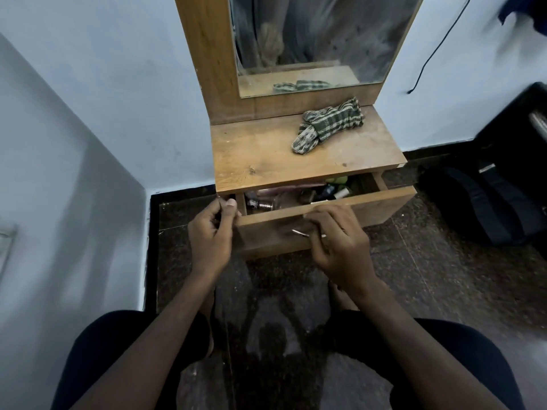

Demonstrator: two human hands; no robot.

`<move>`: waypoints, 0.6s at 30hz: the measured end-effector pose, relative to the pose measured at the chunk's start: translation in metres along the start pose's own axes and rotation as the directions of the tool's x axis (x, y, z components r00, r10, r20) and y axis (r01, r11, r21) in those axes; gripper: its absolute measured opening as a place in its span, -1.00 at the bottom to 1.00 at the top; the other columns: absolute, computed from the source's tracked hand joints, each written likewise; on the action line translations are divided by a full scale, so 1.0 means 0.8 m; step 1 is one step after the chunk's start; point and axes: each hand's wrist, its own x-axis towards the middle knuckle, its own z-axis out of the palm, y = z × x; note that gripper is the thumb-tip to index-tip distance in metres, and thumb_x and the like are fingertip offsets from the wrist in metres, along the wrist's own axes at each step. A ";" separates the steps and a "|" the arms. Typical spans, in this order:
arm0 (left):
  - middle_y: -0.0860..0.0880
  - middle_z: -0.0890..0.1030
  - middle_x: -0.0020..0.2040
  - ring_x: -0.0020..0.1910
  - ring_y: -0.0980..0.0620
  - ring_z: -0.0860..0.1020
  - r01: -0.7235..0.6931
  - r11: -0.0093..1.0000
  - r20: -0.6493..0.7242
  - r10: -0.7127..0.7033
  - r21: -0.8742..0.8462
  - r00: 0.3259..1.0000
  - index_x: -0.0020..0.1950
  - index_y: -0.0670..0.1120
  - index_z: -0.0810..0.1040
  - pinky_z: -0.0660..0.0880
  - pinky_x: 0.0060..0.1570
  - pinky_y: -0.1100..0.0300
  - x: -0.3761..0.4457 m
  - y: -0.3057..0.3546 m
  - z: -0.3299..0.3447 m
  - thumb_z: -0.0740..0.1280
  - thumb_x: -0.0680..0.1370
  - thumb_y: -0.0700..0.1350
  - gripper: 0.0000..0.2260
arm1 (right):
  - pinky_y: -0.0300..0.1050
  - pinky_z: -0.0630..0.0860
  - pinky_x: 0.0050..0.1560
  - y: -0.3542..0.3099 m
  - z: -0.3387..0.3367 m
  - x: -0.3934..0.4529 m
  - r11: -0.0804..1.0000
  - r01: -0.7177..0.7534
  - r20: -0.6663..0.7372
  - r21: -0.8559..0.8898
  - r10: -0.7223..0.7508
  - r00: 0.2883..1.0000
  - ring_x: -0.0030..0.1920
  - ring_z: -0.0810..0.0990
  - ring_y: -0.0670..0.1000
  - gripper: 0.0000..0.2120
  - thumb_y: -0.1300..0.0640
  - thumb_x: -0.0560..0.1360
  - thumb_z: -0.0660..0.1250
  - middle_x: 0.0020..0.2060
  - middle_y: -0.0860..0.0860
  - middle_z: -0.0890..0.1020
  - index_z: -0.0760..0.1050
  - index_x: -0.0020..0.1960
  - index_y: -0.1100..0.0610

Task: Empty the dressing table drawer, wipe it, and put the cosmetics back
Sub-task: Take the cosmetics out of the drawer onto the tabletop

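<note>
Wooden drawer point(364, 205), part open: left hand point(211, 235) grips its left corner, right hand point(340, 247) curls round the handle point(300, 233); cosmetics point(296, 196) unemptied beyond the fingertips; cloth point(328, 124) further back, unused; wiping, restocking remain

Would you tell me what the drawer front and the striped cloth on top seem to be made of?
Drawer front: probably laminated board with a matte wood-grain finish; the grain looks printed. Striped cloth: soft woven fabric, likely cotton, green and cream, crumpled in folds.
</note>
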 end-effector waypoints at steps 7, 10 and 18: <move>-0.05 0.65 -0.43 -0.46 -0.03 0.59 0.011 0.993 0.328 0.028 -0.117 0.944 -0.42 -0.08 0.64 0.56 -0.16 0.16 0.001 0.009 -0.023 0.30 0.67 0.02 -0.52 | -0.03 0.49 0.17 0.023 -0.026 0.017 0.994 -0.101 -0.017 -0.042 0.101 0.995 0.11 0.58 0.16 -0.86 0.25 0.57 0.40 0.03 0.12 0.67 0.65 0.11 0.24; -0.07 0.63 -0.47 -0.54 -0.05 0.56 0.025 0.995 0.470 0.023 -0.096 0.882 -0.44 -0.10 0.64 0.47 -0.39 0.16 0.002 0.007 -0.028 0.31 0.69 0.07 -0.47 | -0.01 0.50 0.10 0.029 -0.023 0.031 0.988 -0.141 0.038 -0.068 0.143 0.989 0.09 0.59 0.15 -0.87 0.24 0.58 0.38 0.02 0.11 0.67 0.64 0.11 0.21; 0.22 0.55 -0.33 -0.33 0.19 0.50 -0.527 0.837 0.373 0.446 0.149 0.814 -0.27 0.01 0.61 0.45 -0.40 0.10 0.008 0.007 -0.004 0.53 0.58 -0.01 -0.75 | -0.01 0.51 0.19 0.025 -0.011 0.042 0.989 -0.100 0.364 -0.111 0.134 0.922 0.18 0.53 0.08 -0.77 0.13 0.56 0.45 0.12 0.04 0.64 0.62 0.21 0.13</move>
